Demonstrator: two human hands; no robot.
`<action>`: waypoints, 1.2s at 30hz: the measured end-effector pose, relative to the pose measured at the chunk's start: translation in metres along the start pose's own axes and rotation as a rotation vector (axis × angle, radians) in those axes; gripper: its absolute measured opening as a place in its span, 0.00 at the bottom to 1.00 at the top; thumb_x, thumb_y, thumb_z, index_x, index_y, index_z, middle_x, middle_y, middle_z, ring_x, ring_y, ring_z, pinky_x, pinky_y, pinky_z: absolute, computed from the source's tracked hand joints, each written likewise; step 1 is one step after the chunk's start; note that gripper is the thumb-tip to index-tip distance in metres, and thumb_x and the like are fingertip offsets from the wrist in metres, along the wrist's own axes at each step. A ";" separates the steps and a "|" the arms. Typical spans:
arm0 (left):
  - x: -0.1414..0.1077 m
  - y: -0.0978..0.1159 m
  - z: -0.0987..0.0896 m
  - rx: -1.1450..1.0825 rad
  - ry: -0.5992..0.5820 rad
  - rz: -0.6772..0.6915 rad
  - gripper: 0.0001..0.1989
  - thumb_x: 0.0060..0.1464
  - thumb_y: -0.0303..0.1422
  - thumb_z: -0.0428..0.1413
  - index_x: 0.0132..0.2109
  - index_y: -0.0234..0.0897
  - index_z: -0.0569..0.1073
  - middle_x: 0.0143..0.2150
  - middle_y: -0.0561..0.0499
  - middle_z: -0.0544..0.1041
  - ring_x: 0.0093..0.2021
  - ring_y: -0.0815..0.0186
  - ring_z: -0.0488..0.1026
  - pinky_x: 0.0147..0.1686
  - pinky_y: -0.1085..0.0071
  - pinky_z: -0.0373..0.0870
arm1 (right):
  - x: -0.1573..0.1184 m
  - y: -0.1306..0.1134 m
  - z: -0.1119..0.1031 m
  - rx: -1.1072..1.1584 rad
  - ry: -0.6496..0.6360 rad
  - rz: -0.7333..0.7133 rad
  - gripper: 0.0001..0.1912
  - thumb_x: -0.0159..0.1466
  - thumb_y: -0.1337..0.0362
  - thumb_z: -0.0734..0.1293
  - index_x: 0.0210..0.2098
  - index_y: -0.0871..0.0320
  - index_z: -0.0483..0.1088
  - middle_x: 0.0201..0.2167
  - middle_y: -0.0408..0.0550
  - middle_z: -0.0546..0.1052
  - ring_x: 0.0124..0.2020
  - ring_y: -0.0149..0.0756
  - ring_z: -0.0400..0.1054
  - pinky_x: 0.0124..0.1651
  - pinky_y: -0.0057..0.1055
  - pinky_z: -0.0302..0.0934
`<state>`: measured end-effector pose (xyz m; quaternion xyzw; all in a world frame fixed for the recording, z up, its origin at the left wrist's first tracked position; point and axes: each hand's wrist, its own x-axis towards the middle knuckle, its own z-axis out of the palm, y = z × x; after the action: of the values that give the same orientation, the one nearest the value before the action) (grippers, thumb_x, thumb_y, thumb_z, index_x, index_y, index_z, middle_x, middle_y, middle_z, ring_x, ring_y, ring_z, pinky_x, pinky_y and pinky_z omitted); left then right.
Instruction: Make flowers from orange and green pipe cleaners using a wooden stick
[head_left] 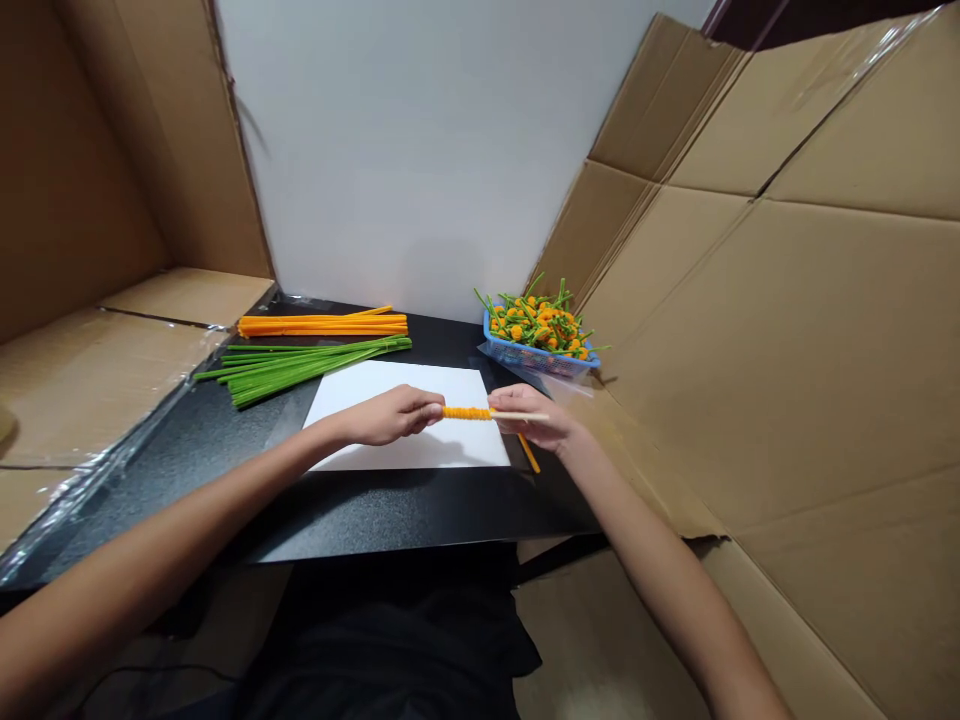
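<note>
Over the white paper sheet (442,445), my left hand (394,415) pinched the orange pipe-cleaner coil (466,413), apparently securing it; my right hand (536,418) grasped its wooden stick (519,415), apparently as support.

Now L hand (391,415) and R hand (534,418) over white paper (420,450); fwd-left, green pipe cleaners (300,365) in the way; gap to blue basket (517,350); cardboard wall (750,350) blocks R side!

A thin, pale wooden skewer (521,416) sits level between both hands, its left part sleeved in a tight coil of fuzzy orange pipe cleaner (466,413). The left hand (394,415) pinches the coil's end; the right hand (532,418) grips the bare skewer, a straight orange tail (528,453) slanting out below toward 5 o'clock.
</note>
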<state>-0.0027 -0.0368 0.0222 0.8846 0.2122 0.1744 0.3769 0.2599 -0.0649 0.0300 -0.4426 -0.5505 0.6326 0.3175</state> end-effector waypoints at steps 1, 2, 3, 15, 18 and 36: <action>0.000 0.001 0.002 0.038 -0.060 0.013 0.20 0.67 0.45 0.42 0.31 0.37 0.63 0.24 0.55 0.64 0.24 0.70 0.60 0.28 0.73 0.56 | -0.001 -0.009 -0.002 -0.102 -0.084 0.052 0.21 0.48 0.52 0.78 0.21 0.62 0.70 0.16 0.38 0.64 0.17 0.20 0.47 0.21 0.25 0.36; 0.000 0.002 0.003 0.101 -0.099 0.016 0.18 0.67 0.42 0.43 0.31 0.37 0.64 0.23 0.55 0.64 0.24 0.70 0.59 0.28 0.72 0.55 | -0.003 -0.018 -0.002 -0.219 -0.161 0.099 0.20 0.49 0.53 0.78 0.20 0.63 0.71 0.16 0.39 0.65 0.17 0.20 0.48 0.21 0.25 0.36; 0.000 0.003 0.005 0.182 -0.108 0.007 0.16 0.66 0.38 0.44 0.32 0.37 0.65 0.23 0.55 0.65 0.23 0.69 0.59 0.28 0.72 0.54 | -0.005 -0.027 -0.002 -0.338 -0.209 0.126 0.20 0.50 0.54 0.77 0.19 0.64 0.71 0.15 0.39 0.64 0.17 0.20 0.47 0.21 0.26 0.35; 0.004 -0.005 0.002 0.213 0.394 -0.137 0.19 0.67 0.41 0.41 0.30 0.38 0.63 0.23 0.54 0.64 0.24 0.68 0.60 0.28 0.71 0.53 | -0.011 0.013 0.024 0.071 0.075 0.051 0.25 0.57 0.44 0.71 0.27 0.62 0.69 0.14 0.35 0.63 0.13 0.18 0.43 0.18 0.22 0.35; 0.001 -0.002 -0.004 0.047 0.160 -0.024 0.22 0.67 0.46 0.41 0.29 0.37 0.62 0.24 0.55 0.64 0.24 0.70 0.60 0.28 0.73 0.56 | -0.005 0.015 0.007 0.154 -0.002 0.089 0.25 0.52 0.47 0.76 0.23 0.60 0.64 0.13 0.30 0.55 0.14 0.17 0.40 0.18 0.20 0.33; 0.000 -0.007 -0.008 0.266 0.299 -0.056 0.16 0.66 0.38 0.43 0.30 0.38 0.63 0.22 0.56 0.64 0.22 0.70 0.59 0.26 0.73 0.53 | -0.003 0.016 0.004 0.095 0.014 0.108 0.26 0.53 0.46 0.75 0.24 0.59 0.63 0.14 0.31 0.56 0.14 0.17 0.40 0.18 0.21 0.33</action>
<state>-0.0080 -0.0282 0.0225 0.8845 0.3115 0.2639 0.2258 0.2591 -0.0718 0.0144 -0.4606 -0.4928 0.6711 0.3075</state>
